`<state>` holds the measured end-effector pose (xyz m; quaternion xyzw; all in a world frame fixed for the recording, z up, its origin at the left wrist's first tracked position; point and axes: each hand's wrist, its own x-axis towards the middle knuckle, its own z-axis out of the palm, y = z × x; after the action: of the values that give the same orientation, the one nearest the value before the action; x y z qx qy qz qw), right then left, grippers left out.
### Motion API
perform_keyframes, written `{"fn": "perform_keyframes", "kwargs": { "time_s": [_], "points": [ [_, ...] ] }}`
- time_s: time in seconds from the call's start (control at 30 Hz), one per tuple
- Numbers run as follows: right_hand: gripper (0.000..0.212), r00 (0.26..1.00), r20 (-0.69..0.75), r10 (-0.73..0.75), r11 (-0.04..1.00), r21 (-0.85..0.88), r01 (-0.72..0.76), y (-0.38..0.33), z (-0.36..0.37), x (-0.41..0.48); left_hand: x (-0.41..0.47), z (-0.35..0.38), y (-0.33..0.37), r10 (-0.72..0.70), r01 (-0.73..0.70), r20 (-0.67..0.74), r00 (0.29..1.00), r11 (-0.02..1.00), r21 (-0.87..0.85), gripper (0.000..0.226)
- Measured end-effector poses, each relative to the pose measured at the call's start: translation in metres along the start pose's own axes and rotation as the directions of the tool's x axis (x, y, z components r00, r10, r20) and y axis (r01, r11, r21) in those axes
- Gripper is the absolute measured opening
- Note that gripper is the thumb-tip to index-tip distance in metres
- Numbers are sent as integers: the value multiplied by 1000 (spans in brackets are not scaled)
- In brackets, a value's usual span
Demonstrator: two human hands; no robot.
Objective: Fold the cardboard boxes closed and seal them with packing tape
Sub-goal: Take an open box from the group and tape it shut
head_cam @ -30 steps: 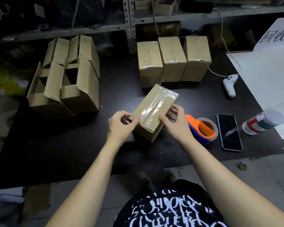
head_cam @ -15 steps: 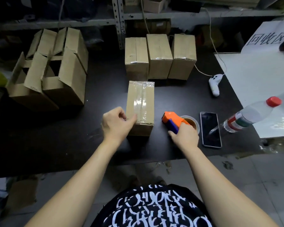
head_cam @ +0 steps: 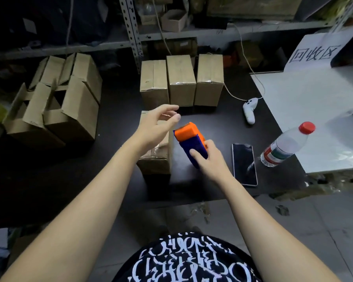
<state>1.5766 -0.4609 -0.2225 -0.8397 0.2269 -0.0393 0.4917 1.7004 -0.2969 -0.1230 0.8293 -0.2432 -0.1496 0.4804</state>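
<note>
A taped cardboard box (head_cam: 156, 159) lies on the black table (head_cam: 90, 180), mostly hidden under my left arm. My left hand (head_cam: 158, 124) hovers above the box with its fingers spread, holding nothing. Just right of the box, my right hand (head_cam: 209, 159) grips the orange and blue tape dispenser (head_cam: 191, 142) and holds it raised off the table. Three sealed boxes (head_cam: 181, 80) stand in a row at the back. Several boxes with open flaps (head_cam: 55, 102) stand at the back left.
A dark phone (head_cam: 244, 163) lies right of my right hand. A water bottle (head_cam: 286, 144) lies tilted at the white board's edge (head_cam: 314, 98). A white controller (head_cam: 249, 108) with a cable sits behind. Metal shelving runs along the back.
My right hand has lifted the tape dispenser off the table and moved it toward the box. My left hand has let go of the box's near corner and risen above it.
</note>
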Motion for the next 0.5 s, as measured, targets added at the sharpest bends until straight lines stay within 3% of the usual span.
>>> {"fn": "perform_keyframes", "kwargs": {
  "time_s": [0.13, 0.5],
  "points": [
    [25, 996, -39, -84, 990, 112, 88, -18, -10, -3, 2, -10, 13, -17, 31, 132, 991, 995, -100, 21],
    [45, 941, -69, -332, 920, 199, 339, -47, -18, -6, -14, -42, 16, -28, 46, 126, 992, 988, -144, 24]
  ]
}}
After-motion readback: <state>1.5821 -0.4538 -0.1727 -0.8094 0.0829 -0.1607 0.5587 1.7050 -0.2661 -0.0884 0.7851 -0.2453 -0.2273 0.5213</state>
